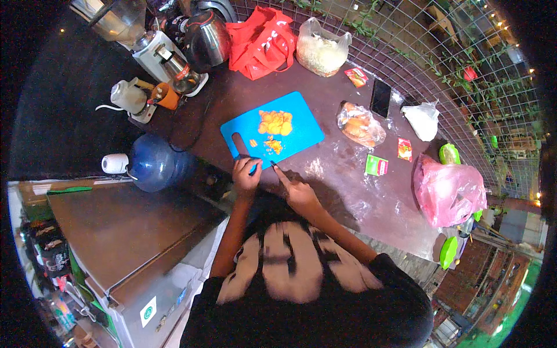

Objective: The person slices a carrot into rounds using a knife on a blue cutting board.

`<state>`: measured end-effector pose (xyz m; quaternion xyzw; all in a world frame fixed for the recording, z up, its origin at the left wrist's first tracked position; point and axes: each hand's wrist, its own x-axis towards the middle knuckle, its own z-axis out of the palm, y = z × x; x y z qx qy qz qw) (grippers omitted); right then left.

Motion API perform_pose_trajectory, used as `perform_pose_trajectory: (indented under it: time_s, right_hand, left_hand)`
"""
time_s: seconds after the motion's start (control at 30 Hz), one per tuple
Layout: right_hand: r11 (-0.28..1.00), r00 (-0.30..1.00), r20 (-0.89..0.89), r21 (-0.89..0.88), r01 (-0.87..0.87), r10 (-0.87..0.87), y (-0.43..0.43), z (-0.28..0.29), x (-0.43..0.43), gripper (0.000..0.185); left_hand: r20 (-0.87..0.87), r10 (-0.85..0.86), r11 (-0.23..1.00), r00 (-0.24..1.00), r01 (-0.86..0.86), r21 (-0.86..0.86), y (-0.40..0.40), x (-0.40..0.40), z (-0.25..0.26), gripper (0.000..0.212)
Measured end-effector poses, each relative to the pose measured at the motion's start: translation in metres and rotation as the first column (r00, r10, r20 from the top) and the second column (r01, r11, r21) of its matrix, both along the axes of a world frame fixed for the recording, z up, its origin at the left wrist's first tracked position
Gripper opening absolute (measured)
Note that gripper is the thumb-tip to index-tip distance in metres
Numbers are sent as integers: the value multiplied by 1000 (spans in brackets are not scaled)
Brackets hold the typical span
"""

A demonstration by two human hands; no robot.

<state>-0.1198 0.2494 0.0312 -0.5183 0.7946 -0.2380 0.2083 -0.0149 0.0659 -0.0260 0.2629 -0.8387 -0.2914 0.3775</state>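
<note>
A blue plastic cutting board lies tilted across the brown table in front of me. On it are a pile of round orange slices, likely carrot, and a smaller heap of chopped orange bits. My left hand is at the board's near left corner, its fingers curled; whether it grips anything is unclear. My right hand is just off the near edge, index finger stretched along a thin dark tool, perhaps a knife, mostly hidden by the hand.
Right of the board lie a clear bag of orange-brown food, a phone, a green sachet and a pink plastic bag. Behind stand a red bag, a bag of white shreds and a kettle. A water bottle is left.
</note>
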Motion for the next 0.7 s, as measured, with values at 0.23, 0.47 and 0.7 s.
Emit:
perform_pose_trajectory:
  time_s: [0.23, 0.47, 0.7]
  right_hand:
    - [999, 992, 125, 32, 32, -36, 7, 15, 0, 78]
    - [999, 998, 62, -38, -12, 14, 8, 17, 3, 85]
    - [1000, 997, 80, 7, -6, 6, 10, 13, 8, 81]
  left_hand:
    - [49, 40, 996, 998, -43, 74, 1, -1, -4, 19]
    - [7, -5, 1000, 1000, 5, -12, -2, 0, -4, 17]
    - [-11, 36, 999, 999, -35, 37, 5, -1, -1, 14]
